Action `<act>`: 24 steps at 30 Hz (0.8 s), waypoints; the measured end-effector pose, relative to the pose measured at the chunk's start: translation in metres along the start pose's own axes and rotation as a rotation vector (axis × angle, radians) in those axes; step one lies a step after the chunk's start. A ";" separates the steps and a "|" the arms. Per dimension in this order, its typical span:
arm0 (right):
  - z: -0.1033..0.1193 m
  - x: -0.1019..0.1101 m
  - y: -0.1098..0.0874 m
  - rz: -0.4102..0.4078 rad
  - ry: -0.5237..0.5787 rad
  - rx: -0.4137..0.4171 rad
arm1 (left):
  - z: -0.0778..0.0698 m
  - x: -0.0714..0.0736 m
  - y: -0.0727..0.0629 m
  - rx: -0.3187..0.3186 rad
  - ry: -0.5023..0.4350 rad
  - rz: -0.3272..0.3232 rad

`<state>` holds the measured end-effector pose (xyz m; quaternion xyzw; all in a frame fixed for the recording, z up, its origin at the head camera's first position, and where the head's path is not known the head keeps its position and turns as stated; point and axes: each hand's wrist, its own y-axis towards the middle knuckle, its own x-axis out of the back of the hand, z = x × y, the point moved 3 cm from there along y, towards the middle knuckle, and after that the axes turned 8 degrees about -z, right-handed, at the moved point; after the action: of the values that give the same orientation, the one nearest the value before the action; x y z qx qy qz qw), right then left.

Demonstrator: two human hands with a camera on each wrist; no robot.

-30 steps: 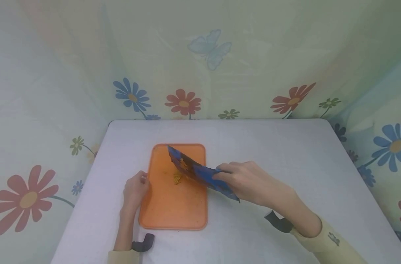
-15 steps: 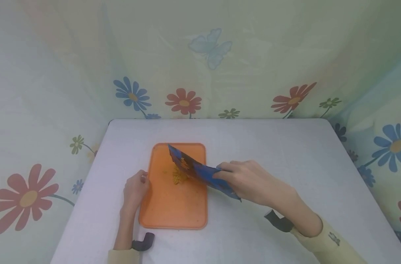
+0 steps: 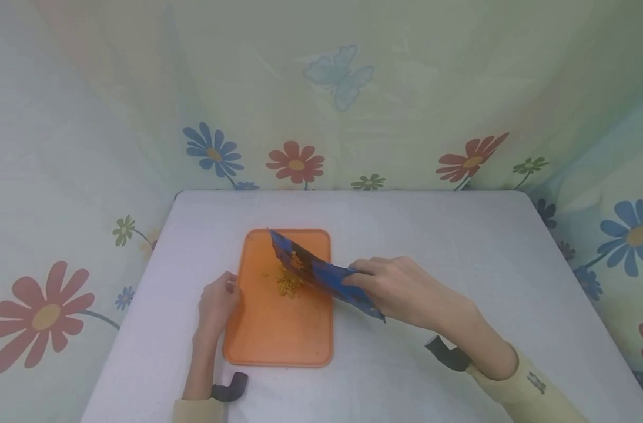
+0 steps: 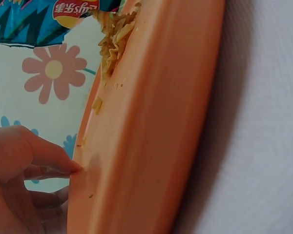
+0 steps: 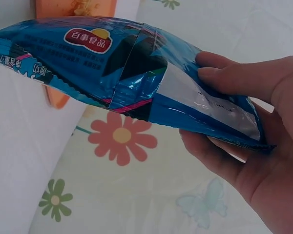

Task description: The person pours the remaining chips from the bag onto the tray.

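Note:
My right hand (image 3: 401, 291) grips the rear end of a blue Lay's chip bag (image 3: 327, 276), thumb on one side and fingers on the other in the right wrist view. The bag tilts down to the left over an orange tray (image 3: 279, 335). Below its lower edge lies a small heap of yellow ridged potato chips (image 3: 288, 283), which also shows against the tray in the left wrist view as chips (image 4: 116, 41). At the tray's left side, my left hand (image 3: 217, 302) pinches the rim. Part of the heap is hidden behind the bag.
The tray rests on a table with a white cloth (image 3: 432, 235). Crumbs (image 4: 96, 105) lie on the tray surface. A flowered curtain (image 3: 406, 88) hangs behind the table and along both sides. Dark curved pieces (image 3: 231, 389) sit at each wrist.
The heap of chips on the tray has grown from a small clump to a wider pile under the bag. Both hands and the tray stay almost in place.

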<state>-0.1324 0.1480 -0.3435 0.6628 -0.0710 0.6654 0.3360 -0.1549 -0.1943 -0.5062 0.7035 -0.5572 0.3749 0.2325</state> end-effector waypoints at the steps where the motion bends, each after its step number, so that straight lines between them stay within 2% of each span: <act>1: 0.000 0.000 0.000 0.000 -0.001 -0.001 | 0.000 0.000 0.000 0.002 0.004 0.002; 12: 0.001 0.001 0.000 -0.006 0.008 -0.004 | 0.000 -0.001 0.001 0.020 0.026 0.018; 24: 0.000 0.001 0.000 -0.016 0.018 -0.001 | 0.001 -0.002 0.001 0.005 0.012 0.008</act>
<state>-0.1323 0.1485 -0.3428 0.6572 -0.0630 0.6685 0.3424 -0.1553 -0.1945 -0.5084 0.6996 -0.5577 0.3814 0.2326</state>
